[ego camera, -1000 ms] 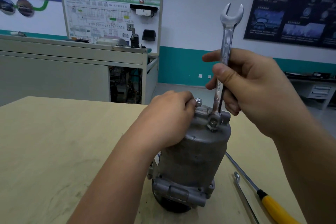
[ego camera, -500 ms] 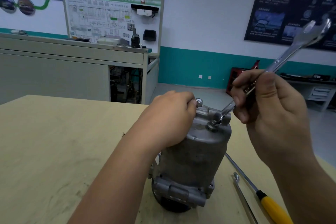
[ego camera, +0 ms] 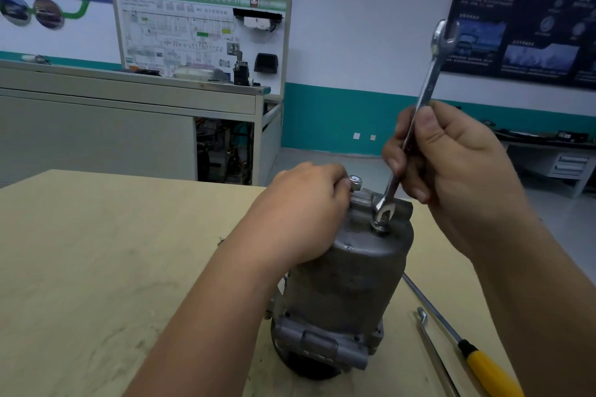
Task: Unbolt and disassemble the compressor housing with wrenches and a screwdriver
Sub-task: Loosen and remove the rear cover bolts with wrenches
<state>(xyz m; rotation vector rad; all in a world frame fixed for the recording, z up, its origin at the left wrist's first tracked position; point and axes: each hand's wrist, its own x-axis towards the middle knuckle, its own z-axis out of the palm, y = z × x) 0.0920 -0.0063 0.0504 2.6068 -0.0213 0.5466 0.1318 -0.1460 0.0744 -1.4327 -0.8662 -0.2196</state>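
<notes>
— What sits left of the compressor housing [ego camera: 348,284]?

— Bare wooden table [ego camera: 96,267], and the left hand [ego camera: 300,219] reaching in over it. Its fingers curl over the housing's upper left shoulder and grip it, knuckles up.

— And the housing itself?

— It stands upright on the table, a grey metal cylinder with a flanged base. At its top left edge, just beside the left hand's fingertips, a bolt [ego camera: 355,183] sticks up. Nearer the middle of the top is a second bolt [ego camera: 380,226], with the lower open end of a wrench [ego camera: 422,97] set on it.

— How does the wrench stand?

— It rises steeply above the housing, leaning right. The right hand [ego camera: 458,167] holds it low on the shank, thumb and curled fingers closed round it.

— Anything to the housing's right?

— A thin metal tool [ego camera: 432,351] with a hooked end lies on the table, and just beyond it a screwdriver [ego camera: 490,367] with a yellow handle, its shaft running behind the housing's side.
</notes>
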